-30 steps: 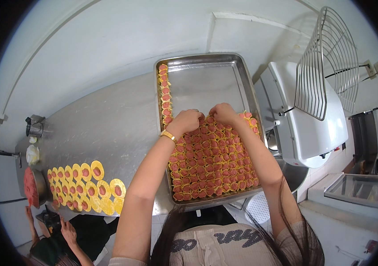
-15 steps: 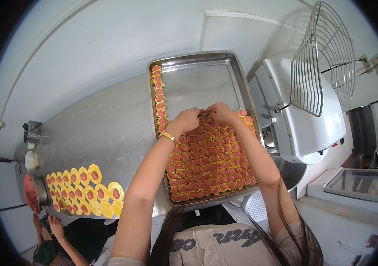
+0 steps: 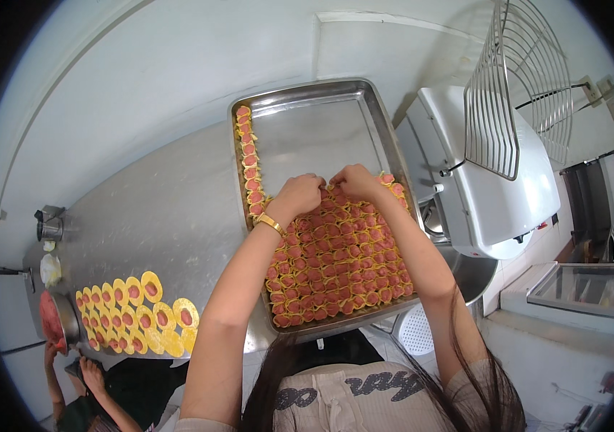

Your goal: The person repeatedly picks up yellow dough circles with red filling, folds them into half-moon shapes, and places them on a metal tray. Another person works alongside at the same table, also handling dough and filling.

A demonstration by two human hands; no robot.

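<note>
A deep metal tray (image 3: pixel 307 119) holds tightly packed rows of open-topped dumplings (image 3: pixel 339 248) with yellow wrappers and pink meat filling. A single line of dumplings (image 3: pixel 251 162) runs up its left wall. At the far edge of the packed block, my left hand (image 3: pixel 304 194) has its fingers drawn together against a dumpling, partly hidden by them. From the other side, my right hand (image 3: pixel 354 182) pinches at the same spot, its fingertips close to the left ones. A gold-coloured band circles my left wrist.
Round yellow wrappers (image 3: pixel 132 295), most topped with filling, lie in rows on the steel table (image 3: pixel 155 209). A bowl of pink filling (image 3: pixel 60 317) stands at the far left, by a co-worker's hands (image 3: pixel 92 376). A white machine (image 3: pixel 480 180) and wire guard (image 3: pixel 490 122) flank the tray's right.
My hands stay at the block's far edge, the fingertips slightly further apart. The view has shifted a little. One of the co-worker's hands has moved up to the filling bowl.
</note>
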